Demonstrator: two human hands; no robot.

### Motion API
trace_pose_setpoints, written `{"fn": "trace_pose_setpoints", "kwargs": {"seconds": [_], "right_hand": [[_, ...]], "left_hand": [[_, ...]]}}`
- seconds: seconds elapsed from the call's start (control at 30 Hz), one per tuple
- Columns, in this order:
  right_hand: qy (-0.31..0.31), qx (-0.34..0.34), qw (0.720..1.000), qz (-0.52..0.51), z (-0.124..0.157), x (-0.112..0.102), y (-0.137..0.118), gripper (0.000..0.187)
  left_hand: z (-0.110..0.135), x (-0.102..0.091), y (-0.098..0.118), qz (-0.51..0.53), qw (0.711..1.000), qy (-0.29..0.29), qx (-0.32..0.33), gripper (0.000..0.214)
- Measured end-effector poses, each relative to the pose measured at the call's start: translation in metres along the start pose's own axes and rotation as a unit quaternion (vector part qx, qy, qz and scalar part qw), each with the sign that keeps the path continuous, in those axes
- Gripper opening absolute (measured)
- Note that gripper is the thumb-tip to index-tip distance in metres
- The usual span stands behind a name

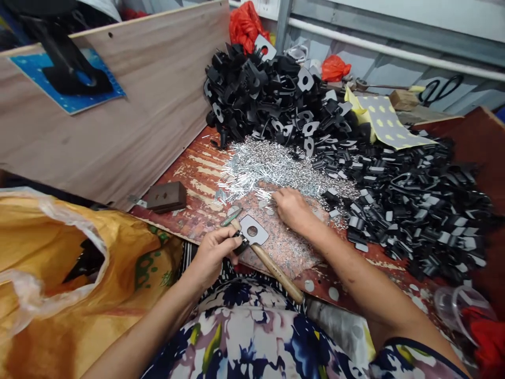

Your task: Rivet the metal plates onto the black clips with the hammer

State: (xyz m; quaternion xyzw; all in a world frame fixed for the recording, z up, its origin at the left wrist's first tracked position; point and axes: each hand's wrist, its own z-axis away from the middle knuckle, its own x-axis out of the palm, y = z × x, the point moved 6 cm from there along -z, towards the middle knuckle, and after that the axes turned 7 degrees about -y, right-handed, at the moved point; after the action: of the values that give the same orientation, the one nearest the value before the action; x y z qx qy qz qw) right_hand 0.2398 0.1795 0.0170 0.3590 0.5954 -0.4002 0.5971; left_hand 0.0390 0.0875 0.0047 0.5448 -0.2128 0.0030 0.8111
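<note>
Between the thumb and fingers of my left hand (pixel 221 245) is a black plastic clip with a flat grey pad (pixel 255 230) that has a round hole. A hammer (pixel 276 271) with a wooden handle lies just beneath it, its head partly hidden by my fingers. My right hand (pixel 292 208) reaches to the near edge of a heap of thin metal pins (pixel 246 168). Its fingertips are pinched together among the pins; what they hold, if anything, is too small to make out. Under both hands lies a speckled stone slab (pixel 284 252).
Black clips with grey pads (pixel 260 89) are piled behind the pins, and smaller black parts (pixel 426 210) heap at the right. A brown block (pixel 165 197) sits at the left, near a wooden board (pixel 158 79). A yellow bag (pixel 130 316) stands front left; a clear plastic tub (pixel 453 305) is front right.
</note>
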Motion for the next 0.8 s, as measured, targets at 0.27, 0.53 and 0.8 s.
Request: {"fn": "trace_pose_setpoints", "kwargs": {"seconds": [0.27,0.53,0.8], "right_hand": [[0.060,-0.004,0.994,-0.087,0.006,0.000,0.033,0.035],[0.086,0.001,0.979,-0.184,0.031,-0.009,0.040,0.025],[0.019,0.066,0.997,-0.020,0.033,-0.016,0.021,0.019]], "left_hand": [[-0.003,-0.008,-0.009,0.140,0.990,-0.011,-0.009,0.025],[-0.001,-0.018,-0.016,0.137,0.991,0.002,-0.005,0.030],[-0.002,-0.016,-0.018,0.138,0.990,0.006,-0.005,0.031]]}}
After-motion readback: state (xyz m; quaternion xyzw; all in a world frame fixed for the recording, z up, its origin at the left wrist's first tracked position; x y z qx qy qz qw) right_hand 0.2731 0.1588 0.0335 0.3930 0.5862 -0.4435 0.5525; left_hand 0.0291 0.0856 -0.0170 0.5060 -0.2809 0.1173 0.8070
